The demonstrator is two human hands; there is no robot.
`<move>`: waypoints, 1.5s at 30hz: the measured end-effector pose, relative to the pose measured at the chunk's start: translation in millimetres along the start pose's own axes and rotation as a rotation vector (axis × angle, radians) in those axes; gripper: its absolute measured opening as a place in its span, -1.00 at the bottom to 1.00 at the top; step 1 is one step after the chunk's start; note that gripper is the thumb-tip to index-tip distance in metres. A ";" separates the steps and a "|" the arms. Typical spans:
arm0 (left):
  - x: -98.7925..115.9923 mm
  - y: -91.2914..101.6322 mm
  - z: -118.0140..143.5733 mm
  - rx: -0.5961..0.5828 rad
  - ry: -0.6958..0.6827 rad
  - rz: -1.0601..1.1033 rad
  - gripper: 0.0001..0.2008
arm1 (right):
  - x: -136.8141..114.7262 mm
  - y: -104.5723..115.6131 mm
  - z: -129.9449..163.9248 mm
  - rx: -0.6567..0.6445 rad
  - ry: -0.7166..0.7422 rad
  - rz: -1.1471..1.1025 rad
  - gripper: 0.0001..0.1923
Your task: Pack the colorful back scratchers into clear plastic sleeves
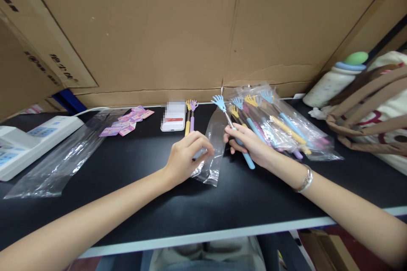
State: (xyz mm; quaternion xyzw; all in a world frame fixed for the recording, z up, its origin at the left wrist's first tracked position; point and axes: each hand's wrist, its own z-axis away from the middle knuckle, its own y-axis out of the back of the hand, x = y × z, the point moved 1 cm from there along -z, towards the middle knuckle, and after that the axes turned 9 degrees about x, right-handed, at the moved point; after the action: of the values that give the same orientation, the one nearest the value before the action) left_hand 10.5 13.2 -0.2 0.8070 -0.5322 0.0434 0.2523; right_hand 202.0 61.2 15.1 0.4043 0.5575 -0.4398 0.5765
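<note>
In the head view, a blue back scratcher (247,157) is in the right hand (237,137), over the middle of the black table (143,209). Its head is a small light-blue claw with splayed fingers, joined by a thin silvery rod to a smooth, rounded blue handle. It slants, claw toward the table's back edge and handle end toward the front edge. The right hand is partly closed, thumb and fingers gripping the scratcher near where rod meets handle; the handle end sticks out below the fingers.

The left hand (190,152) is half curled, thumb and forefinger bent toward each other, at a clear bag (215,152) in the middle of the table. The bag looks thin, shiny and creased, and runs out beside the hand toward the scratcher. Whether the left fingers pinch its plastic or only rest against it, I cannot tell.

Just beyond the left hand, toward the back edge, a yellow scratcher (187,122) and a purple scratcher (192,123) lie side by side, claws pointing back. Right of the right hand, a pile of bagged scratchers (288,129) in blue, yellow and purple lies slanted in clear plastic. Toward the table's left end are small pink and purple cards (128,128) and a long, glossy plastic sleeve (74,152).
</note>
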 end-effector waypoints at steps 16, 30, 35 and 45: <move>7.4 0.8 -2.4 -0.004 -0.067 -0.175 -0.88 | -2.5 0.1 1.0 0.007 -0.035 0.033 -0.79; -3.9 5.4 -6.1 -0.028 0.095 -0.136 -0.89 | -3.6 4.1 -1.5 0.023 -0.052 -0.041 -0.80; -4.4 11.0 -19.0 -0.011 0.019 -0.106 -0.91 | -3.3 11.3 -7.2 0.095 -0.007 -0.098 -0.81; -2.8 53.0 -20.8 -0.171 -0.427 -0.148 -0.89 | -10.1 20.2 -11.0 0.190 -0.033 -0.218 -0.81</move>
State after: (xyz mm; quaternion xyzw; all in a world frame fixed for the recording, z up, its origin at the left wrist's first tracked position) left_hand -33.3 8.8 36.0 0.8102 -0.5148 -0.1921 0.2041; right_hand 218.3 78.1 24.2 0.3867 0.5446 -0.5570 0.4935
